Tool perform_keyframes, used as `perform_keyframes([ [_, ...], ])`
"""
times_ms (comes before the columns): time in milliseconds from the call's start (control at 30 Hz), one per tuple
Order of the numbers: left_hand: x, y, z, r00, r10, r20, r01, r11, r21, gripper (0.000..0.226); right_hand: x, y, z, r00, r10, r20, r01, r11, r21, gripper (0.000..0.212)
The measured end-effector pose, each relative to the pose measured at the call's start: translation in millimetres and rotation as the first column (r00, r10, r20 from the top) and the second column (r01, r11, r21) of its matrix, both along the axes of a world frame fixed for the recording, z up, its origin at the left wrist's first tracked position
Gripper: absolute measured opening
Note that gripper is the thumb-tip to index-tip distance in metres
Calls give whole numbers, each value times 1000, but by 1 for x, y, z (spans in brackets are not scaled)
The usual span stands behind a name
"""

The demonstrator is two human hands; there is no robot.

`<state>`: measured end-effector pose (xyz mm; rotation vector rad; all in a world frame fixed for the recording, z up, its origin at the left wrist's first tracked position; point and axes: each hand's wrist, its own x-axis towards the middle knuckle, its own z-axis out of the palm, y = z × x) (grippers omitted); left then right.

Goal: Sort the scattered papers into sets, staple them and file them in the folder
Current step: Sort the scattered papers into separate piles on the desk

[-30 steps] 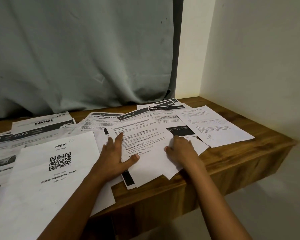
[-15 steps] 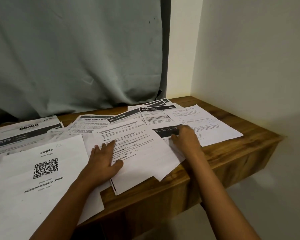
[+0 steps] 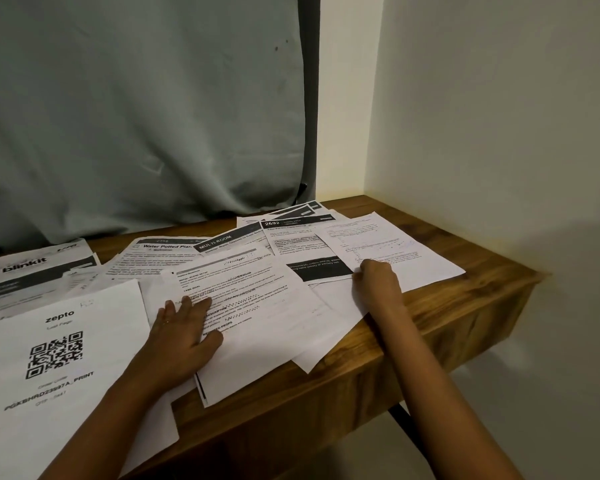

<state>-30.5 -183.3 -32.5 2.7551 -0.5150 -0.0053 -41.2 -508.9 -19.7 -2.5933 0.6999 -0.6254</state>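
Papers (image 3: 264,327) overhang the desk (image 3: 447,306) edge — left hand (image 3: 184,336) flat, right hand (image 3: 378,282) pinching.

Two bare arms over the surface (image 3: 465,306)
We see the left forearm (image 3: 118,410) and the right forearm (image 3: 430,375) bare along the whole stretch that shows, from the wrist to where our view cuts them off, both slim. The left hand (image 3: 184,327), over the middle of the surface, wears what looks to us like a thin pale ring (image 3: 166,321) on one finger; the dim light blurs it. The right hand (image 3: 378,284), nearer the surface's right end, is bare too, its fingertips hidden from us.
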Motion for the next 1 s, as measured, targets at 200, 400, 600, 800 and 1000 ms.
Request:
perform_keyframes([
  [200,-3,0,1,1000,-2,11,2,1000,20,86,-4,-4,3,1000,11,0,-11,998,-60,24],
  [400,-6,-1,3,1000,-6,6,6,1000,-8,85,-18,0,20,993,-81,83,84,996,-31,29],
  [600,-7,-1,2,1000,-7,15,8,998,-55,82,-46,44,33,975,197,104,-156,936,-315,18],
  [800,-13,-5,5,998,62,-11,-63,977,-204,88,-71,108,28,902,430,-30,-409,830,-380,26],
  [1000,-7,-3,0,1000,18,26,-16,998,-55,87,-80,120,27,810,586,-12,-586,810,1,44],
])
